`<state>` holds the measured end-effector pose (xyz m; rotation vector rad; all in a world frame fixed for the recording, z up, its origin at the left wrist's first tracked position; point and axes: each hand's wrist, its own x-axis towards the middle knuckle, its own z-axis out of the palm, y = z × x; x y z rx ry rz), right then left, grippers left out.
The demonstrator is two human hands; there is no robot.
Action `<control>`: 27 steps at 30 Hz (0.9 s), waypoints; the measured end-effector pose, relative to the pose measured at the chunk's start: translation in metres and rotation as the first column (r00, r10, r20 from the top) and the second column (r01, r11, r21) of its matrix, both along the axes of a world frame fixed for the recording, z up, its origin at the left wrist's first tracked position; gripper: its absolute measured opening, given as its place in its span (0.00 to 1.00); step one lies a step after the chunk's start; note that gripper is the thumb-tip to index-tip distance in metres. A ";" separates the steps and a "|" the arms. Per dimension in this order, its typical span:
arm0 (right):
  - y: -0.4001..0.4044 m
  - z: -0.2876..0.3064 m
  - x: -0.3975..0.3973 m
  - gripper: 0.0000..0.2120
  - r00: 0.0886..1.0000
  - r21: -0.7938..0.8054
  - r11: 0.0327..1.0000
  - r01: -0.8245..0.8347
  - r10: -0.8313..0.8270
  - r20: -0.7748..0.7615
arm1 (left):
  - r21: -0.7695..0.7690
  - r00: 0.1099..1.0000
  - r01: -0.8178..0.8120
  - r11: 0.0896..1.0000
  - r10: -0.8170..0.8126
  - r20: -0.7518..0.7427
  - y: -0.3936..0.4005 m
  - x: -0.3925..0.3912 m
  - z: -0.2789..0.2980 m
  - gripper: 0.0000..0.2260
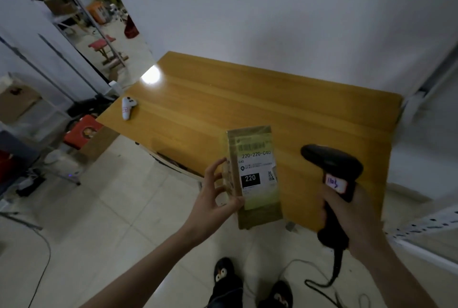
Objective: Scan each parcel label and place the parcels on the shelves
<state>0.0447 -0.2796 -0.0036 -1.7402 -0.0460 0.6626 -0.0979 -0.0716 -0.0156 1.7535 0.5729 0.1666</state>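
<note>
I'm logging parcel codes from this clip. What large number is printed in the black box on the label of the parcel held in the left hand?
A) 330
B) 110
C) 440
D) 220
D: the parcel gripped by the left hand shows white "220" in the black box, under "220-220-C40".

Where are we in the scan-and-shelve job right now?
Done: the wooden table carries no parcels, only a white controller. In hand: the left hand holds a brown cardboard parcel, label up; the right hand aims the black handheld scanner at it. Left: shelving this parcel.
</note>
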 end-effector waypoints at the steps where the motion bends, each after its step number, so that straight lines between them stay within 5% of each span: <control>1: -0.003 0.022 -0.017 0.11 0.999 0.035 0.999 -0.041 0.040 0.021 | 0.019 1.000 0.002 1.000 -0.003 0.014 -0.001 0.005 -0.003 0.36; 6: -0.005 0.072 -0.067 0.08 0.989 0.162 0.977 -0.139 0.128 0.073 | 0.013 0.997 0.036 0.999 -0.037 0.074 -0.009 0.023 -0.013 0.37; 27: -0.010 0.061 -0.059 0.06 0.988 0.148 0.988 -0.050 0.027 0.150 | -0.062 0.989 0.107 0.992 -0.100 0.110 -0.013 0.038 -0.011 0.38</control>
